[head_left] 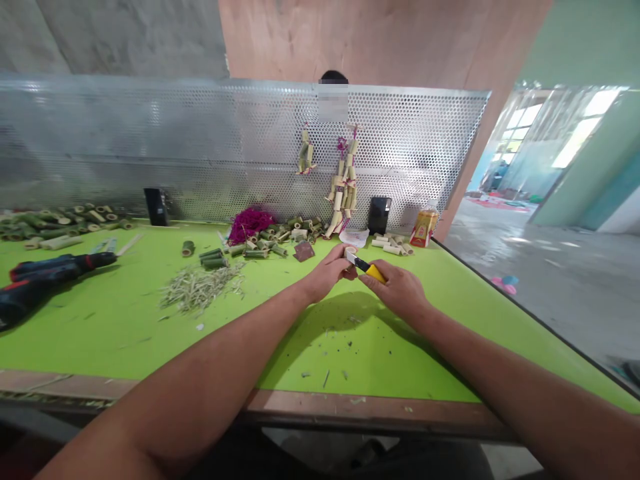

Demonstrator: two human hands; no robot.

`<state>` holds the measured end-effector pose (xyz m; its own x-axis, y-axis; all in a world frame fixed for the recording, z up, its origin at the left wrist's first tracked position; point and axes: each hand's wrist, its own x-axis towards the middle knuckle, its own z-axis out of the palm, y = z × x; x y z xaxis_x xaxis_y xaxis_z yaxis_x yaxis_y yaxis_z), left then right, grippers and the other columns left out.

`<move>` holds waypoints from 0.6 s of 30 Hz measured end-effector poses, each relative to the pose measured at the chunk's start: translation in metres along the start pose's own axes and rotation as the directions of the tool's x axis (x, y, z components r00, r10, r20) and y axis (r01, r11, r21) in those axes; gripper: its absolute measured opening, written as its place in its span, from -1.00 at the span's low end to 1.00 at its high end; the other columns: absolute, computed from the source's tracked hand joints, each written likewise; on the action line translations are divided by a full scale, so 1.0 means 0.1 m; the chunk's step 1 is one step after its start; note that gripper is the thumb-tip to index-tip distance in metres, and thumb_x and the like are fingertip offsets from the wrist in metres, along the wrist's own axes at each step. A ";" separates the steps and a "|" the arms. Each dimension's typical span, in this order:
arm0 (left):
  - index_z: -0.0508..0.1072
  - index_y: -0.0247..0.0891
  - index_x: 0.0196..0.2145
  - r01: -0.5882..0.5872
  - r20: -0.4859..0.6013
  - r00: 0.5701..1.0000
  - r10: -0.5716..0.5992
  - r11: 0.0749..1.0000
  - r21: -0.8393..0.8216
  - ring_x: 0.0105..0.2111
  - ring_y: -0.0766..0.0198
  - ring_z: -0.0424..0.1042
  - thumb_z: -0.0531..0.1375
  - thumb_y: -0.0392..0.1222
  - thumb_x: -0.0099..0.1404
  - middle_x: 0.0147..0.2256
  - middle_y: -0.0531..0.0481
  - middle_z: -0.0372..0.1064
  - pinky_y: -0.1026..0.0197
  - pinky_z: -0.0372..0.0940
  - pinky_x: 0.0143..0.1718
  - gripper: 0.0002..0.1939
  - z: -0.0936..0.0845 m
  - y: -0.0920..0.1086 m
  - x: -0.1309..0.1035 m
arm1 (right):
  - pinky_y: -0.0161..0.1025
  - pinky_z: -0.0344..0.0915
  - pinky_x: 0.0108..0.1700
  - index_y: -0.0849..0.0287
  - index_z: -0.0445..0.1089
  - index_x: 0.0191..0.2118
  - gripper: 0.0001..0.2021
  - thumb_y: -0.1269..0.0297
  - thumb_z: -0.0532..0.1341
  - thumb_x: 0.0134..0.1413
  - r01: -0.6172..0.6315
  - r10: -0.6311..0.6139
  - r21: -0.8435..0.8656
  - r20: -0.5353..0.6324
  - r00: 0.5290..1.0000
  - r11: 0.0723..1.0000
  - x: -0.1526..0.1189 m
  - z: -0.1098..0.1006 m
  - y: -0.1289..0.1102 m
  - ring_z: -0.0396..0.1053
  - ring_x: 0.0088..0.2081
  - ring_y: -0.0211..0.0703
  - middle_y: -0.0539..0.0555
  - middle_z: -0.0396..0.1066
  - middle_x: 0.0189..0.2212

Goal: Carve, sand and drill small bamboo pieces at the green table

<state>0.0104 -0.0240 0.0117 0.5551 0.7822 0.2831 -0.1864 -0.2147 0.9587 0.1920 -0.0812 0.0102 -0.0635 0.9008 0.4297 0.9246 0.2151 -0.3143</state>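
Centrally in frame, the left hand [329, 271] pinched a bamboo piece [353, 250]; the right hand [401, 287] closed round a knife [367, 267] (yellow-handled).

Left fingers [337, 254] hold bamboo piece [352, 249]; right fingers [389, 271] grip knife [362, 265].

A perforated metal screen [200, 147] backs the green table [115, 333]; at right, grey floor [565, 287] and bright windows [580, 143].
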 end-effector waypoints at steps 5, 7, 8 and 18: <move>0.25 -0.21 -0.03 -0.001 -0.051 0.999 0.005 0.997 0.075 -0.30 0.33 0.29 0.01 -0.22 0.24 -0.26 -0.01 0.27 0.19 0.27 -0.14 -0.68 -0.01 -0.04 0.03 | -0.29 -0.05 -0.47 0.09 0.41 -0.17 -0.52 -0.21 0.03 0.14 -0.005 0.005 0.031 -0.015 1.000 1.000 0.00 0.00 -0.01 0.25 -0.48 -0.19 0.04 0.40 -0.47; 0.25 -0.20 -0.04 -0.001 -0.063 0.998 0.007 0.995 0.101 -0.27 0.31 0.30 0.01 -0.21 0.24 -0.25 -0.01 0.26 0.18 0.26 -0.12 -0.68 -0.01 -0.04 0.03 | -0.31 -0.05 -0.47 0.09 0.41 -0.18 -0.53 -0.21 0.03 0.14 -0.005 0.005 0.054 -0.012 1.000 0.999 0.00 0.00 -0.01 0.25 -0.49 -0.21 0.02 0.39 -0.49; 0.25 -0.20 -0.04 -0.002 -0.064 0.998 0.009 0.994 0.109 -0.26 0.31 0.30 0.01 -0.21 0.24 -0.25 -0.02 0.26 0.17 0.26 -0.11 -0.69 -0.01 -0.04 0.03 | -0.31 -0.04 -0.47 0.10 0.40 -0.19 -0.53 -0.20 0.03 0.14 -0.006 0.007 0.063 -0.010 1.000 0.998 0.00 0.00 -0.01 0.24 -0.50 -0.21 0.02 0.39 -0.50; 0.25 -0.23 -0.06 -0.125 0.003 0.992 0.126 0.981 0.146 -0.27 0.33 0.17 0.06 -0.09 0.30 -0.24 0.00 0.15 0.26 0.18 -0.19 -0.71 -0.04 0.01 -0.01 | -0.30 -0.01 -0.46 0.11 0.41 -0.21 -0.55 -0.18 0.06 0.13 -0.025 0.027 0.122 -0.011 1.000 0.992 0.00 0.01 0.00 0.25 -0.50 -0.20 0.03 0.40 -0.50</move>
<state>0.0066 -0.0227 0.0126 0.5298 0.7472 0.4013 -0.1340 -0.3935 0.9095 0.1917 -0.0813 0.0094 -0.0347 0.9019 0.4306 0.8734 0.2368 -0.4255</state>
